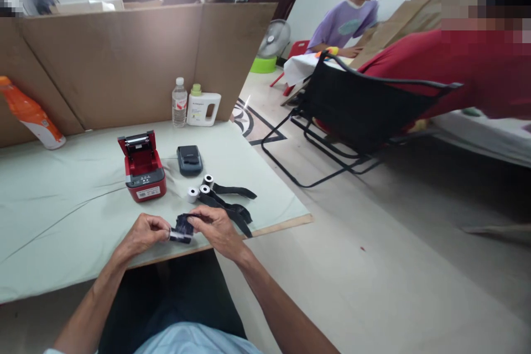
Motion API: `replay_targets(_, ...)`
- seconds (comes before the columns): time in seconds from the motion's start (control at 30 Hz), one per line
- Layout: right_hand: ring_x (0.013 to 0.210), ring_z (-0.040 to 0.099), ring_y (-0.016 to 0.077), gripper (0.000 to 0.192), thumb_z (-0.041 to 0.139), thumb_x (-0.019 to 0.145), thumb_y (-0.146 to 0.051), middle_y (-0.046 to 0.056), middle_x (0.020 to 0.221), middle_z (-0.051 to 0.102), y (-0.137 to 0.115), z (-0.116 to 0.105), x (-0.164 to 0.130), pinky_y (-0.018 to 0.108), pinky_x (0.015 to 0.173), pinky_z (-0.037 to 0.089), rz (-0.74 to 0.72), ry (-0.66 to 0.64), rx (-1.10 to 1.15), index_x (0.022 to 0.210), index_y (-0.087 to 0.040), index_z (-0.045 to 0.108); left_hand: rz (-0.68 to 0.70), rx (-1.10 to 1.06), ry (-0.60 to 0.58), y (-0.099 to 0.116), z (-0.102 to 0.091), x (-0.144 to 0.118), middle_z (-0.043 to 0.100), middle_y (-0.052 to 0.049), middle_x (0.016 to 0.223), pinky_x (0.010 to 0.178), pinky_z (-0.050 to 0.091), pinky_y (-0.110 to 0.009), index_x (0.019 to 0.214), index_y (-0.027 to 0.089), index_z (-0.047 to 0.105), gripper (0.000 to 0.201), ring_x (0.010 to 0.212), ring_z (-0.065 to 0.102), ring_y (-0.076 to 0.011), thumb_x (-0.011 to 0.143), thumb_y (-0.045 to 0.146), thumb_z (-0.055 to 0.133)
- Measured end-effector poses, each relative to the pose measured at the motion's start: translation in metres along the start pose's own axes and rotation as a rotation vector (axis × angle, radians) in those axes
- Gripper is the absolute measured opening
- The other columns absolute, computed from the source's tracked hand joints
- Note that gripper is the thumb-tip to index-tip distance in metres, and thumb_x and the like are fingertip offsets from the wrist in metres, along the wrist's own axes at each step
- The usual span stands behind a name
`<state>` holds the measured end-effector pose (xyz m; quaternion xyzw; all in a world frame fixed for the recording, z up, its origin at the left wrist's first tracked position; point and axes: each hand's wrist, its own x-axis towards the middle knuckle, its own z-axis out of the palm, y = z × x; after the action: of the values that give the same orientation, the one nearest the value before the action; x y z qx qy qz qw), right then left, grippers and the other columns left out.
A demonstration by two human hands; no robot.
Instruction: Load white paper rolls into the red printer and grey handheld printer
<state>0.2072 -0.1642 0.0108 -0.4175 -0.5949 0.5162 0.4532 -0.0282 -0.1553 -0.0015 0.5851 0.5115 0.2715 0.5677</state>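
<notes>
Near the table's front edge, my left hand (146, 235) pinches the white end of a small roll of black strip (181, 235). My right hand (215, 228) grips the strip's dark loose part from the other side, with fingers and thumb closed on it. Just beyond my right hand lie three small white-ended rolls (204, 189) with black tails trailing to the right. Ahead of my left hand stands a red and black label printer (145, 172) with its lid raised. A dark grey, smaller device (189, 160) sits to its right, apart from both hands.
A cardboard screen (136, 61) closes off the table's back. Before it stand a water bottle (179, 102), a white jug (203, 108) and a leaning orange bottle (35, 116). A black folding chair (352, 105) and two people are to the right, with a fan (276, 38) behind.
</notes>
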Motion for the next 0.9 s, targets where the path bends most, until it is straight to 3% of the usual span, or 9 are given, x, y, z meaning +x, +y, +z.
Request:
replay_targets(0.13, 0.067, 0.063, 0.0147, 0.019, 0.069, 0.088, -0.035, 0.001, 0.075, 0.069, 0.001, 0.004, 0.004, 0.026, 0.064, 0.054, 0.021, -0.073, 0.027, 0.087, -0.019, 0.077, -0.06, -0.163, -0.017, -0.004, 0.013, -0.002, 0.066, -0.001, 0.062, 0.06, 0.049, -0.025, 0.066, 0.014, 0.071, 0.01, 0.058, 0.058, -0.0136, 0.059, 0.02, 0.075)
replay_targets(0.27, 0.066, 0.063, 0.0145, 0.016, 0.067, 0.09, -0.032, 0.0, 0.075, 0.069, -0.005, 0.006, 0.012, 0.026, 0.063, 0.052, -0.001, -0.099, 0.012, 0.088, -0.019, 0.076, -0.053, -0.318, -0.074, 0.004, 0.017, -0.008, 0.074, -0.004, 0.079, 0.066, 0.054, -0.027, 0.086, 0.015, 0.076, 0.025, 0.07, 0.066, -0.0171, 0.062, 0.022, 0.078)
replay_targets(0.47, 0.066, 0.063, 0.0137, 0.013, 0.065, 0.092, -0.026, -0.001, 0.073, 0.069, -0.025, 0.004, 0.028, 0.025, 0.065, 0.05, -0.11, -0.124, -0.081, 0.089, -0.019, 0.075, 0.056, -0.166, -0.053, 0.022, -0.002, -0.022, 0.08, -0.008, 0.092, 0.081, 0.056, -0.033, 0.101, 0.014, 0.082, 0.029, 0.085, 0.071, -0.0227, 0.08, 0.032, 0.073)
replay_targets(0.6, 0.069, 0.064, 0.0137, 0.014, 0.064, 0.093, -0.024, 0.0, 0.076, 0.071, -0.039, 0.011, 0.045, 0.025, 0.067, 0.051, -0.2, -0.148, -0.112, 0.089, -0.019, 0.077, 0.224, 0.081, 0.06, 0.03, -0.013, -0.026, 0.08, -0.011, 0.104, 0.084, 0.057, -0.035, 0.108, 0.015, 0.082, 0.031, 0.094, 0.073, -0.0256, 0.086, 0.036, 0.073)
replay_targets(0.7, 0.072, 0.066, 0.014, 0.016, 0.063, 0.093, -0.021, 0.001, 0.082, 0.075, -0.051, 0.017, 0.064, 0.025, 0.07, 0.052, -0.284, -0.155, -0.142, 0.092, -0.018, 0.079, 0.4, 0.334, 0.215, 0.043, -0.031, -0.018, 0.08, -0.01, 0.105, 0.082, 0.059, -0.034, 0.104, 0.018, 0.082, 0.023, 0.094, 0.074, -0.0248, 0.089, 0.03, 0.069)
replay_targets(0.8, 0.078, 0.069, 0.0151, 0.017, 0.063, 0.094, -0.018, 0.002, 0.088, 0.078, -0.061, 0.023, 0.088, 0.026, 0.073, 0.053, -0.422, -0.125, -0.216, 0.097, -0.019, 0.08, 0.578, 0.519, 0.371, 0.059, -0.062, 0.004, 0.08, -0.009, 0.108, 0.085, 0.061, -0.036, 0.106, 0.02, 0.081, 0.022, 0.097, 0.074, -0.0246, 0.09, 0.029, 0.067)
replay_targets(0.9, 0.085, 0.072, 0.0164, 0.021, 0.061, 0.095, -0.014, 0.004, 0.096, 0.08, -0.06, 0.031, 0.115, 0.027, 0.079, 0.055, -0.566, -0.08, -0.336, 0.1, -0.02, 0.081, 0.653, 0.65, 0.424, 0.07, -0.095, 0.035, 0.081, -0.009, 0.107, 0.089, 0.061, -0.038, 0.106, 0.02, 0.079, 0.023, 0.096, 0.075, -0.0243, 0.092, 0.03, 0.064)
